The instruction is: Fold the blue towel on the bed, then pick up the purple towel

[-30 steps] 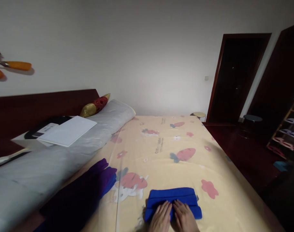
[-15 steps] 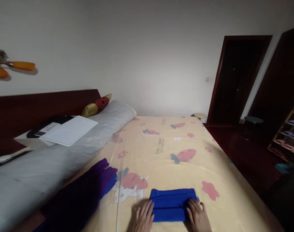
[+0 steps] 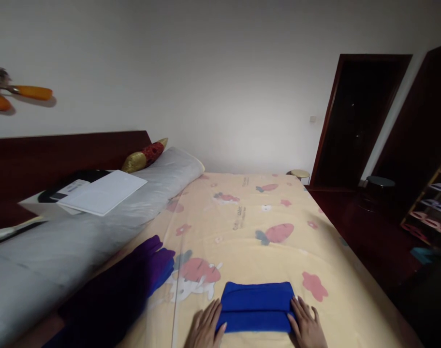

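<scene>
A blue cloth (image 3: pixel 257 304), folded into a flat rectangle with a crease across it, lies on the patterned bed sheet (image 3: pixel 249 261) at the bottom middle. Beside its left edge rests my left hand (image 3: pixel 206 325), fingers stretched out and thumb near the lower left corner. My right hand (image 3: pixel 307 323) is at the opposite edge, its fingertips touching the cloth and its fingers extended. Neither hand grips anything. To the left, dark blue and purple clothing (image 3: pixel 153 263) lies in a pile, partly lost in shadow.
A long grey bolster (image 3: pixel 133 208) runs along the dark headboard (image 3: pixel 79 150), with a white flat panel (image 3: pixel 106 191) and a red-and-gold cushion (image 3: pixel 144 157) on it. Beyond the bed stand stools (image 3: pixel 380 181), and a shoe rack (image 3: pixel 429 212) is at the right.
Both hands have moved outward, from lying on the cloth to its left and right edges. The cloth's upper fold now looks smoother. The view has shifted slightly.
</scene>
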`<state>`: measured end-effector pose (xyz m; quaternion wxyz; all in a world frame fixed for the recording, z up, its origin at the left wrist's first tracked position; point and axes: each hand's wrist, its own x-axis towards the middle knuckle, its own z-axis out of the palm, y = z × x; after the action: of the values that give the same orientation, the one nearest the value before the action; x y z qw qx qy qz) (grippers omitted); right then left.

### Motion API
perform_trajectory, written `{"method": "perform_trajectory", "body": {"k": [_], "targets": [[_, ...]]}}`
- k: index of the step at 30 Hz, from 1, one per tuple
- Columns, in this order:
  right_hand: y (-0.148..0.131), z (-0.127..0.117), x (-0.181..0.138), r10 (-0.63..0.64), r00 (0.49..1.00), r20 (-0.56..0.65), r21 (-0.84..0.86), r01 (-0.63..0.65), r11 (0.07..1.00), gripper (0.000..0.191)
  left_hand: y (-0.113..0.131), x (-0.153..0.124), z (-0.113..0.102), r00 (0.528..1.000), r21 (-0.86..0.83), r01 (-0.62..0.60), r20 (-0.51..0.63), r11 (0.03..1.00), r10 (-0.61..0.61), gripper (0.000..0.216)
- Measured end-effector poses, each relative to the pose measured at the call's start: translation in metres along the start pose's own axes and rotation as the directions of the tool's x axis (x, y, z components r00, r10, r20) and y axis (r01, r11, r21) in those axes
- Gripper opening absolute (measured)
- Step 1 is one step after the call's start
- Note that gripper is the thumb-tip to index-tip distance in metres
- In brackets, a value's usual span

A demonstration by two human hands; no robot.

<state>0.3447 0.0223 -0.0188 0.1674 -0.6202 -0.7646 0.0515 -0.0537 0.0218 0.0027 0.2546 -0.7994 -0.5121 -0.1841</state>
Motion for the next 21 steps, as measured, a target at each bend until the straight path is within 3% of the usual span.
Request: {"method": "perform_trajectory", "body": {"k": [2, 5, 10, 12, 15, 18, 21], "targets": [[0.004, -0.005, -0.003, 0.017, 1.000, -0.016, -0.013, -0.018, 1.000, 0.047, -0.009, -0.008, -0.002, 0.998, 0.024, 0.053, -0.020, 0.998, -0.052, 0.061], [-0.023, -0.011, 0.005, -0.004, 1.000, -0.022, 0.013, 0.004, 1.000, 0.049, 0.003, 0.000, -0.004, 0.995, 0.021, 0.079, -0.058, 0.997, -0.078, 0.058], [-0.099, -0.015, 0.028, -0.189, 0.976, 0.109, 0.192, 0.166, 0.967, 0.048, 0.060, 0.042, -0.003, 0.976, -0.093, -0.215, -0.043, 0.972, 0.212, 0.056], [-0.113, -0.012, 0.034, -0.227, 0.960, 0.165, 0.222, 0.188, 0.957, 0.049, 0.077, 0.053, 0.003, 0.971, -0.159, -0.239, -0.007, 0.958, 0.241, 0.058], [-0.098, -0.005, 0.034, -0.124, 0.978, 0.169, 0.168, 0.095, 0.981, 0.050, 0.073, 0.050, 0.014, 0.995, -0.154, -0.063, 0.063, 0.986, 0.074, 0.055], [-0.055, -0.003, 0.024, 0.023, 0.993, 0.113, 0.091, -0.033, 0.995, 0.045, 0.039, 0.031, 0.020, 0.991, -0.058, 0.081, 0.113, 0.995, -0.074, 0.049], [-0.014, -0.011, 0.011, -0.009, 0.995, 0.104, 0.099, -0.001, 0.995, 0.043, 0.002, 0.013, 0.017, 0.990, 0.016, 0.098, 0.105, 0.995, -0.099, 0.048]]}}
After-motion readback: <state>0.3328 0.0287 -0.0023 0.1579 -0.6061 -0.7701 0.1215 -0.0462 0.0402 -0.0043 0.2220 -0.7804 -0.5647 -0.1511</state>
